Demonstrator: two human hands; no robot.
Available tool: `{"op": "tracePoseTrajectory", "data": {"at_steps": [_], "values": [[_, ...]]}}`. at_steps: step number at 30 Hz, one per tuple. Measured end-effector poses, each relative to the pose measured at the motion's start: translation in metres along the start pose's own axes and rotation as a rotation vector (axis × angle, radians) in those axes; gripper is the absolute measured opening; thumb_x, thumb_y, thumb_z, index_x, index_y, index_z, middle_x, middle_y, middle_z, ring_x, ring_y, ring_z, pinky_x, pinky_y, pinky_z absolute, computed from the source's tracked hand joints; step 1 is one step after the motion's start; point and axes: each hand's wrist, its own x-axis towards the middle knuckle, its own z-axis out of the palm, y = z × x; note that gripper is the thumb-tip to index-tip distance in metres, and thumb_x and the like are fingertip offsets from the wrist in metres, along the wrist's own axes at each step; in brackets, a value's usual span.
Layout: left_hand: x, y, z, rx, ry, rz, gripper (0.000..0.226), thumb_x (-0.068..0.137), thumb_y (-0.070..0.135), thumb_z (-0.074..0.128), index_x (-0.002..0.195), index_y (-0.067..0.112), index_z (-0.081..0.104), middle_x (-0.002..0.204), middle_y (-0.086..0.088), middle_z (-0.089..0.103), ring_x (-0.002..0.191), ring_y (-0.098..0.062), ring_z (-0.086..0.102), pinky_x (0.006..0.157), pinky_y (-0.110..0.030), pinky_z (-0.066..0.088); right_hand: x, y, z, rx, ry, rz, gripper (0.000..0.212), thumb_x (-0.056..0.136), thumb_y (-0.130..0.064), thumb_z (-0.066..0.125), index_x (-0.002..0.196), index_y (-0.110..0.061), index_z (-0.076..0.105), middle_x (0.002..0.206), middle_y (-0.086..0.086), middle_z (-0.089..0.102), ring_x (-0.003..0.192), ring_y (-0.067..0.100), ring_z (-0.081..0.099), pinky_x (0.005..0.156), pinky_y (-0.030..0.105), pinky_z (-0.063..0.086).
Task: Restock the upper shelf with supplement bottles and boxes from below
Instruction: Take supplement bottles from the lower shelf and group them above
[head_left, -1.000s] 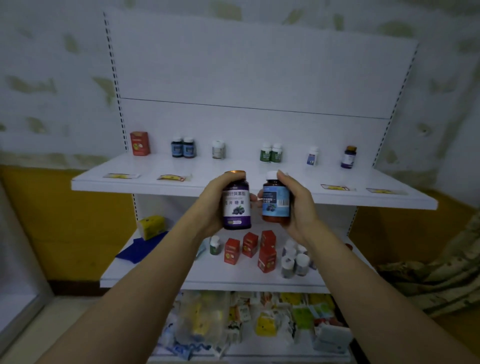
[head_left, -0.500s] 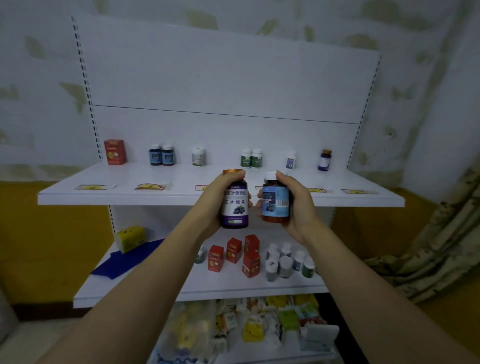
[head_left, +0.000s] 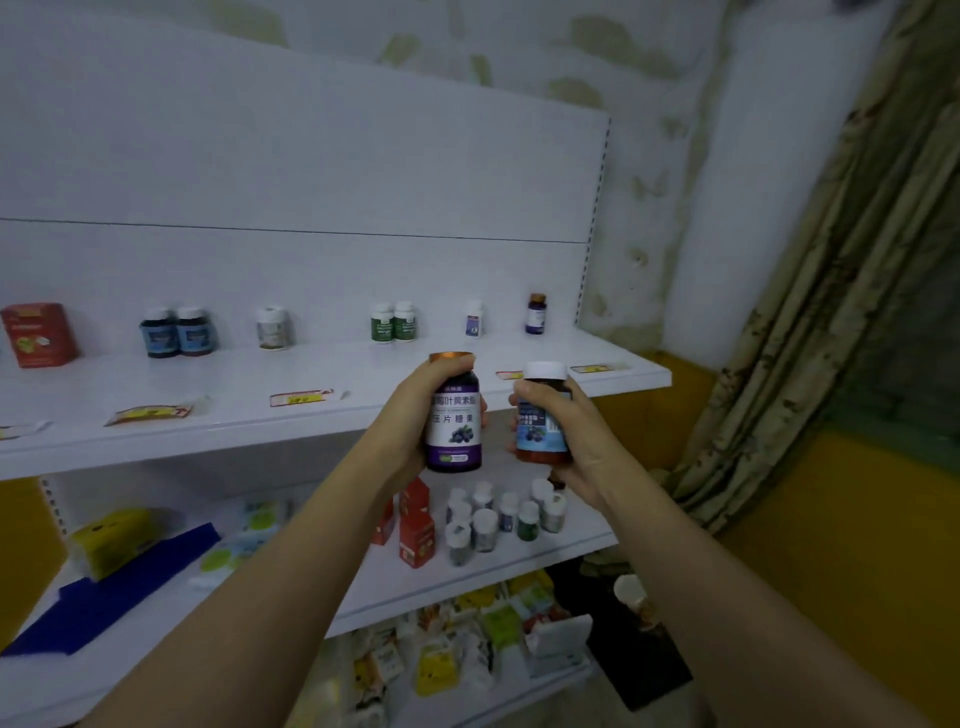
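Note:
My left hand (head_left: 410, 421) grips a purple supplement bottle (head_left: 453, 421) with a copper cap, upright. My right hand (head_left: 576, 431) grips a brown bottle (head_left: 540, 434) with a blue label and white cap. Both bottles hang side by side just in front of the upper shelf (head_left: 249, 415), near its right end. On that shelf, along the back, stand a red box (head_left: 37, 335), two dark blue bottles (head_left: 176, 331), a white bottle (head_left: 271, 327), two green bottles (head_left: 393, 322), a small white bottle (head_left: 473, 318) and a purple bottle (head_left: 535, 314).
The middle shelf (head_left: 467, 577) carries red boxes (head_left: 415, 525), several small white-capped bottles (head_left: 498, 514), a yellow pack (head_left: 111, 540) and a blue cloth (head_left: 109, 587). Packets (head_left: 467, 649) crowd the bottom shelf. A curtain (head_left: 831, 291) hangs to the right. Yellow price tags (head_left: 298, 398) line the upper shelf's front edge.
The view has swung to the right, so the shelf slides left in frame. Both hands keep their bottles and have drifted a little apart, toward the shelf's right end.

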Motion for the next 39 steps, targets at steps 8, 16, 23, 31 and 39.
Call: {"op": "tracePoseTrajectory", "data": {"at_steps": [8, 16, 23, 31, 39], "values": [[0.033, -0.023, 0.020, -0.037, -0.059, -0.046, 0.012, 0.088, 0.021, 0.058, 0.091, 0.012, 0.051, 0.066, -0.008, 0.058, 0.052, -0.020, 0.059, 0.054, -0.026, 0.054, 0.014, 0.002, -0.037, -0.040, 0.064, -0.029, 0.015, 0.082, -0.019, 0.070, 0.095, -0.022, 0.061, 0.078, 0.003, 0.066, 0.069, 0.020, 0.065, 0.071, 0.041, 0.057], [0.055, -0.015, -0.007, 0.022, 0.146, -0.009, 0.015, 0.089, 0.023, 0.058, 0.093, 0.010, 0.052, 0.072, -0.009, 0.058, 0.054, -0.018, 0.060, 0.057, -0.026, 0.056, 0.080, 0.012, -0.020, -0.021, -0.103, 0.053, 0.005, 0.090, -0.018, 0.059, 0.095, -0.018, 0.061, 0.084, 0.004, 0.067, 0.069, 0.016, 0.065, 0.060, 0.029, 0.055], [0.048, 0.022, -0.065, 0.095, 0.381, 0.077, 0.017, 0.088, 0.027, 0.059, 0.088, 0.011, 0.054, 0.069, -0.009, 0.062, 0.055, -0.020, 0.062, 0.061, -0.028, 0.055, 0.132, 0.025, 0.050, 0.032, -0.378, 0.095, 0.003, 0.089, -0.018, 0.058, 0.087, -0.016, 0.058, 0.074, 0.001, 0.068, 0.060, 0.012, 0.066, 0.062, 0.030, 0.055], [0.012, 0.058, -0.152, 0.097, 0.567, 0.135, 0.022, 0.086, 0.029, 0.061, 0.092, 0.009, 0.054, 0.072, -0.009, 0.063, 0.056, -0.018, 0.062, 0.061, -0.028, 0.056, 0.156, 0.050, 0.158, 0.095, -0.567, 0.191, 0.016, 0.091, -0.027, 0.056, 0.092, -0.012, 0.055, 0.073, 0.001, 0.066, 0.056, 0.012, 0.065, 0.055, 0.025, 0.055], [-0.018, 0.112, -0.264, 0.159, 0.590, 0.163, 0.019, 0.086, 0.028, 0.060, 0.091, 0.010, 0.056, 0.073, -0.009, 0.063, 0.059, -0.020, 0.062, 0.065, -0.030, 0.054, 0.177, 0.088, 0.284, -0.042, -0.574, 0.040, 0.042, 0.072, -0.003, 0.075, 0.104, -0.013, 0.052, 0.086, 0.003, 0.062, 0.073, 0.016, 0.063, 0.060, 0.030, 0.055]]}}
